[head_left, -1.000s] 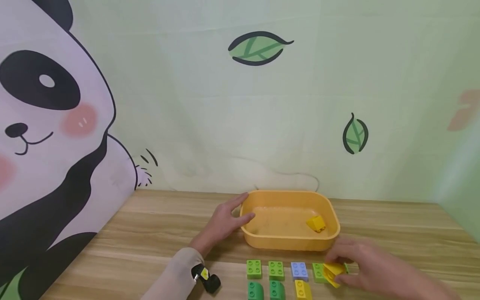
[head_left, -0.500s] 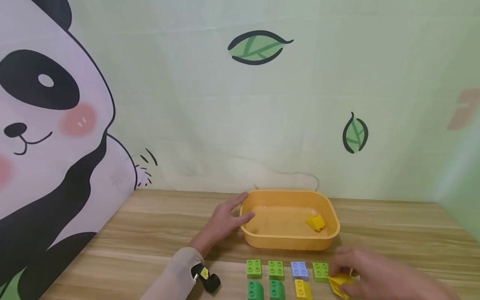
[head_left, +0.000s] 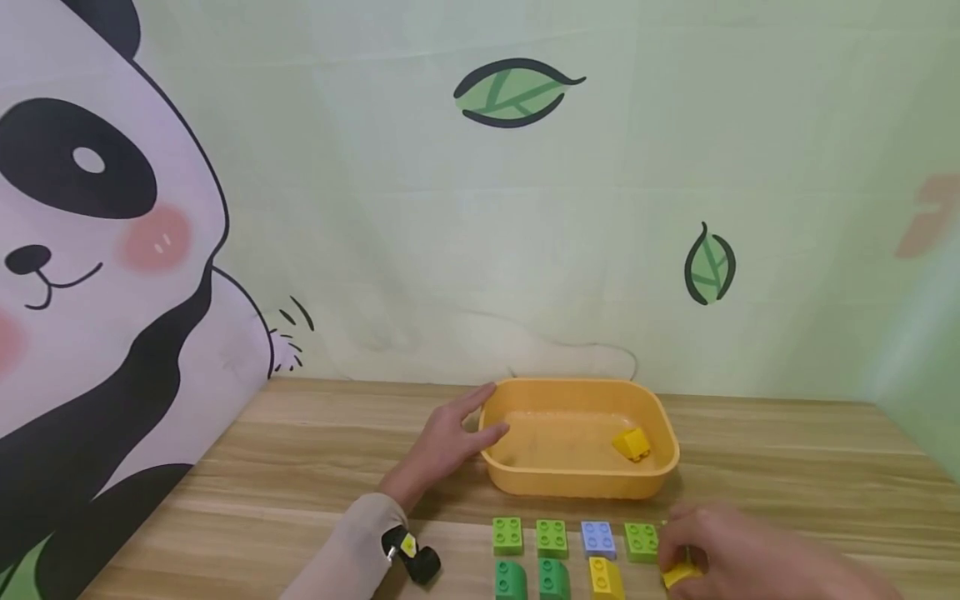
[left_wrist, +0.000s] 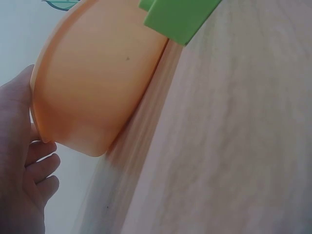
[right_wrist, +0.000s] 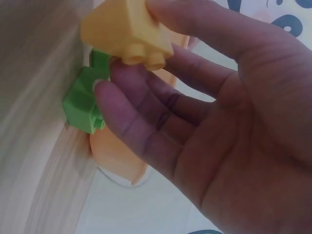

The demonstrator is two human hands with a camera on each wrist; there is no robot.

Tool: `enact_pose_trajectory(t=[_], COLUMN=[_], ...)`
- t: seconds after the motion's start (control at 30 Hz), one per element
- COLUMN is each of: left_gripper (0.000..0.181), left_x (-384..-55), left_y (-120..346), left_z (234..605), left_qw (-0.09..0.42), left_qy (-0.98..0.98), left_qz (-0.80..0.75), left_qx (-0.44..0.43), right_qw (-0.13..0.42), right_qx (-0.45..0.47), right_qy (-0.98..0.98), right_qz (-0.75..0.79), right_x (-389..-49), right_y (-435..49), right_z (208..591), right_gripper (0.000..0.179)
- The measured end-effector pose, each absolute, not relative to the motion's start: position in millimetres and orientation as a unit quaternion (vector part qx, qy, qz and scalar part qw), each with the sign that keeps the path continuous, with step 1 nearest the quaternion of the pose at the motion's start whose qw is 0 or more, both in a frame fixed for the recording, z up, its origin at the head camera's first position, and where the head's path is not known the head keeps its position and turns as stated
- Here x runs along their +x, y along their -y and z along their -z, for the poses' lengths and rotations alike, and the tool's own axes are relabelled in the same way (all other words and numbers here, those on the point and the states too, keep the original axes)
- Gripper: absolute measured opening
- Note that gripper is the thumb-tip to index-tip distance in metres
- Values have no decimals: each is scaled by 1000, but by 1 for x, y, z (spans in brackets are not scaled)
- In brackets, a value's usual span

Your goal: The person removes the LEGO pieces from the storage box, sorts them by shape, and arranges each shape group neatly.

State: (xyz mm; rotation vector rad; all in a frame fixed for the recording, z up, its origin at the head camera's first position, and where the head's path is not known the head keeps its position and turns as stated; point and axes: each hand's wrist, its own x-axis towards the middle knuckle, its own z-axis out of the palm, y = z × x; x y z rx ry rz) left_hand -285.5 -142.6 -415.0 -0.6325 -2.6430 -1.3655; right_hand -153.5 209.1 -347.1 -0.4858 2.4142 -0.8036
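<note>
My left hand holds the left end of an orange plastic basin, its thumb over the rim and its other fingers outside. A yellow sloped toy brick lies inside the basin at the right. In front of the basin, my right hand pinches another yellow sloped brick between thumb and fingertips, studs turned toward the palm in the right wrist view. That brick is just over the table, right of the front row; the hand partly covers it in the head view. Whether it touches the table I cannot tell.
A back row holds light green bricks and a blue brick. Nearer are dark green curved bricks and a yellow sloped brick. Behind the wooden table hangs a printed panda backdrop.
My right hand has carried the yellow brick slightly right and toward the near edge, lowering and turning it. My left hand and the basin have stayed put.
</note>
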Motion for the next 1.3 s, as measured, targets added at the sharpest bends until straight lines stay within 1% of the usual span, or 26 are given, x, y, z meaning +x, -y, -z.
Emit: enact_pose_trajectory(t=[0.13,0.33,0.5,0.7,0.83,0.93,1.07,1.17,1.3], left_gripper=[73,74,74,74,74,73,74,73,72], left_x=[-285,-285,-285,-285,-286,-286,-286,-286,-286], left_y=[143,143,143,143,143,143,143,143,142], left_z=[414,414,413,414,414,415,415,415,415], left_qw=[52,51,52,51,50,50,50,51,50], left_qy=[866,869,870,871,871,869,870,869,868], left_qz=[450,447,444,442,443,445,444,446,450], left_qx=[-210,-208,-207,-207,-209,-209,-208,-209,-207], right_qw=[268,256,268,275,288,288,274,270,277], right_qx=[-188,-222,-204,-150,-155,-170,-189,-196,-189], right_qy=[-899,-897,-893,-893,-888,-885,-888,-889,-885], right_qz=[291,284,300,324,325,325,318,314,324], right_x=[-153,-156,-155,-150,-150,-150,-148,-150,-154], right_y=[-206,-203,-199,-204,-207,-208,-207,-205,-201], right_z=[351,356,356,349,347,348,351,352,354], right_gripper=[13,12,7,18,23,24,16,15,18])
